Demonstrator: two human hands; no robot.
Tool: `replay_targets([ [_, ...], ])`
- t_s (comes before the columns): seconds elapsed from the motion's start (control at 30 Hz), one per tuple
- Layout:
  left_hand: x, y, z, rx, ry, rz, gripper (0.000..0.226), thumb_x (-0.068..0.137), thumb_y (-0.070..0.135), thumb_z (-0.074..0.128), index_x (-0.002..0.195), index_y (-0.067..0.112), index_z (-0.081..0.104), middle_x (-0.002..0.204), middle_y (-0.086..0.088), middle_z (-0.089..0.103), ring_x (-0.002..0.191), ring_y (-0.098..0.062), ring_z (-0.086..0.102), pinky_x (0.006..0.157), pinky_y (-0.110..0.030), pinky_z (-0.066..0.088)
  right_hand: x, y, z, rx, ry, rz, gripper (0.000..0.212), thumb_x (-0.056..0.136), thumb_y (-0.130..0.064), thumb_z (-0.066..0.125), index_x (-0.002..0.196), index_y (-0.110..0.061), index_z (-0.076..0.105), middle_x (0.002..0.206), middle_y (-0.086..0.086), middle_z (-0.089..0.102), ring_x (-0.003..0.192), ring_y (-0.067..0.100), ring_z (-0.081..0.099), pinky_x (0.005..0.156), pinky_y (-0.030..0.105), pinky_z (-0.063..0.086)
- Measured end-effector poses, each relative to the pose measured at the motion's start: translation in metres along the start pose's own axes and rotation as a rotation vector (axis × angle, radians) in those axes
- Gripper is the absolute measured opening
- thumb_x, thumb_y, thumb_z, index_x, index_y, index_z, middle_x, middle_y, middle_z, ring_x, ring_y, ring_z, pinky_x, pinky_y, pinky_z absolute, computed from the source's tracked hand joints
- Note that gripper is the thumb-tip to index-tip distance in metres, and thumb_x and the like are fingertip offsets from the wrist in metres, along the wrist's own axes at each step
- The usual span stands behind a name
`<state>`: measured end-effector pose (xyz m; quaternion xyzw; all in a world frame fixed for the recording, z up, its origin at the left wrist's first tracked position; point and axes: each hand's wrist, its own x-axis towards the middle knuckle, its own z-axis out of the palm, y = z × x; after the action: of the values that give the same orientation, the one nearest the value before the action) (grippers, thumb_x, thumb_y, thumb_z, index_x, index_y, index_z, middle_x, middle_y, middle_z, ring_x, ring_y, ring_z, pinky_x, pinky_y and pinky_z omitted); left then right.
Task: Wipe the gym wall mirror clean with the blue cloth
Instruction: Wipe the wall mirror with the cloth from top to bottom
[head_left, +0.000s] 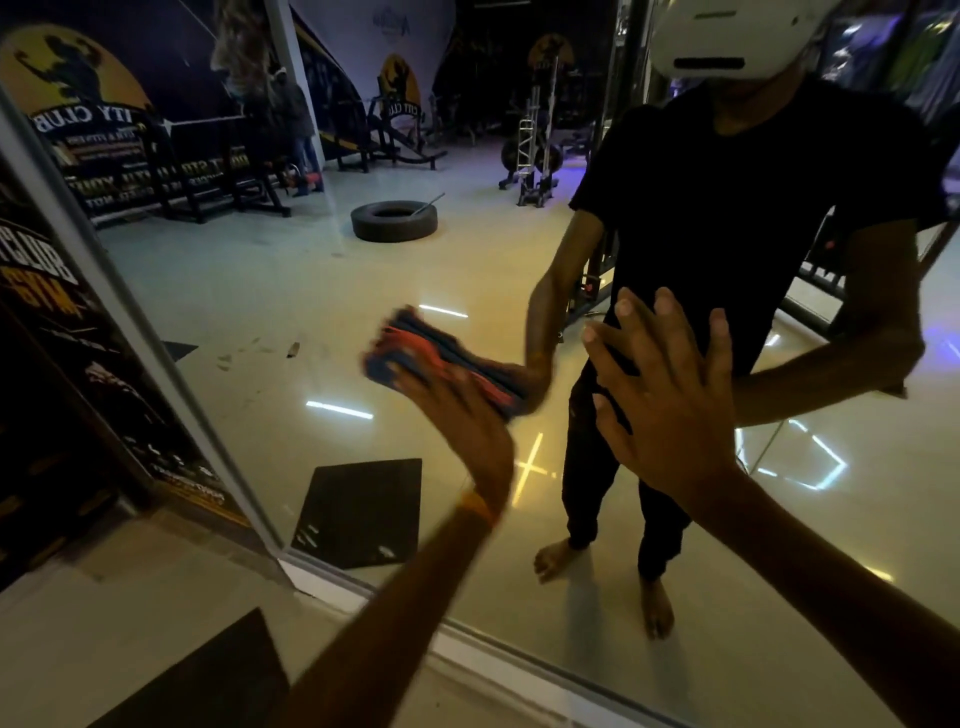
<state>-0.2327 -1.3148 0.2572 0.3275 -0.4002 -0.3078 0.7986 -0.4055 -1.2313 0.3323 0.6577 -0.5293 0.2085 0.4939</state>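
The wall mirror fills most of the head view and reflects me and the gym behind. My left hand presses a folded blue cloth with red stripes against the glass at mid-height; the hand and cloth are motion-blurred, so the finger pose is unclear. My right hand lies flat on the mirror to the right of the cloth, fingers straight and spread, holding nothing. Smudges mark the glass left of the cloth.
The mirror's grey frame runs diagonally at the left, beside a dark poster wall. A white sill borders the mirror's bottom edge. A dark floor mat lies at my feet. A tyre and gym machines appear only as reflections.
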Motion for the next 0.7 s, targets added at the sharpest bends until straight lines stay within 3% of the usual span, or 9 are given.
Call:
replay_targets([
  [0.07, -0.052, 0.017, 0.013, 0.046, -0.136, -0.007, 0.068, 0.109, 0.038, 0.043, 0.161, 0.051, 0.001, 0.173, 0.013, 0.005, 0.16, -0.015, 0.014, 0.13, -0.05, 0.017, 0.005, -0.007, 0.001, -0.002, -0.001, 0.009, 0.062, 0.105, -0.048, 0.041, 0.162, -0.023, 0.032, 0.169, 0.015, 0.021, 0.154, 0.042, 0.015, 0.122, 0.065, 0.007],
  [0.13, -0.017, 0.015, 0.008, 0.184, -0.115, -0.003, 0.069, 0.108, 0.054, 0.039, 0.163, 0.046, -0.002, 0.175, 0.007, -0.001, 0.161, -0.021, 0.006, 0.129, -0.059, 0.013, 0.008, -0.005, 0.001, -0.01, -0.005, 0.003, 0.064, 0.103, -0.047, 0.045, 0.162, -0.022, 0.032, 0.169, 0.015, 0.021, 0.154, 0.042, 0.016, 0.122, 0.066, 0.006],
  [0.23, 0.095, 0.017, -0.018, 0.557, 0.064, 0.219, 0.067, 0.112, 0.053, 0.024, 0.166, 0.016, 0.008, 0.174, -0.005, 0.005, 0.161, -0.022, 0.005, 0.13, -0.052, 0.013, 0.009, 0.001, -0.005, 0.025, -0.026, -0.004, 0.067, 0.101, -0.044, 0.053, 0.161, -0.021, 0.033, 0.169, 0.016, 0.022, 0.154, 0.042, 0.018, 0.122, 0.067, 0.014],
  [0.3, 0.149, 0.024, -0.03, 0.595, 0.102, 0.293, 0.064, 0.113, 0.048, 0.024, 0.165, 0.011, 0.015, 0.173, -0.007, 0.009, 0.161, -0.022, 0.008, 0.132, -0.039, 0.009, 0.019, 0.0, -0.012, 0.048, -0.038, -0.005, 0.066, 0.101, -0.042, 0.053, 0.16, -0.02, 0.036, 0.168, 0.017, 0.024, 0.155, 0.043, 0.017, 0.121, 0.069, 0.016],
  [0.37, 0.164, 0.03, -0.026, 0.507, 0.193, 0.249, 0.073, 0.11, 0.055, 0.022, 0.162, 0.004, 0.02, 0.171, -0.018, 0.017, 0.159, -0.032, 0.016, 0.128, -0.023, 0.004, 0.038, 0.001, -0.018, 0.035, -0.055, 0.008, 0.065, 0.103, -0.045, 0.047, 0.162, -0.022, 0.031, 0.169, 0.017, 0.02, 0.156, 0.042, 0.013, 0.122, 0.068, 0.012],
  [0.43, 0.136, 0.038, -0.008, 0.481, 0.233, 0.171, 0.079, 0.107, 0.063, 0.018, 0.163, 0.007, 0.019, 0.17, -0.02, 0.018, 0.157, -0.038, 0.02, 0.129, -0.032, 0.01, 0.056, 0.001, -0.023, 0.0, -0.056, 0.033, 0.065, 0.106, -0.048, 0.04, 0.164, -0.024, 0.025, 0.171, 0.016, 0.015, 0.157, 0.041, 0.01, 0.123, 0.065, 0.008],
  [0.53, 0.073, 0.039, 0.007, 0.553, 0.049, 0.197, 0.066, 0.11, 0.051, 0.025, 0.165, 0.023, 0.002, 0.174, -0.011, 0.006, 0.16, -0.032, 0.011, 0.13, -0.05, 0.014, 0.07, 0.002, -0.024, -0.013, -0.058, 0.014, 0.063, 0.107, -0.05, 0.036, 0.164, -0.025, 0.023, 0.171, 0.016, 0.012, 0.157, 0.041, 0.01, 0.124, 0.065, 0.01],
  [0.6, 0.092, 0.039, -0.01, 0.546, -0.035, 0.287, 0.065, 0.11, 0.052, 0.022, 0.165, 0.026, 0.0, 0.174, -0.011, 0.004, 0.161, -0.031, 0.009, 0.13, -0.049, 0.012, 0.074, 0.001, -0.024, -0.014, -0.05, 0.006, 0.063, 0.107, -0.05, 0.036, 0.164, -0.025, 0.024, 0.171, 0.016, 0.013, 0.157, 0.042, 0.011, 0.123, 0.065, 0.011],
  [0.7, 0.189, 0.053, -0.054, 0.668, 0.112, 0.254, 0.07, 0.108, 0.048, 0.017, 0.164, 0.005, 0.015, 0.171, -0.019, 0.014, 0.16, -0.029, 0.012, 0.13, -0.028, 0.004, 0.077, -0.004, -0.024, -0.011, -0.034, 0.034, 0.064, 0.107, -0.049, 0.039, 0.164, -0.024, 0.025, 0.171, 0.016, 0.014, 0.157, 0.042, 0.012, 0.123, 0.067, 0.012],
])
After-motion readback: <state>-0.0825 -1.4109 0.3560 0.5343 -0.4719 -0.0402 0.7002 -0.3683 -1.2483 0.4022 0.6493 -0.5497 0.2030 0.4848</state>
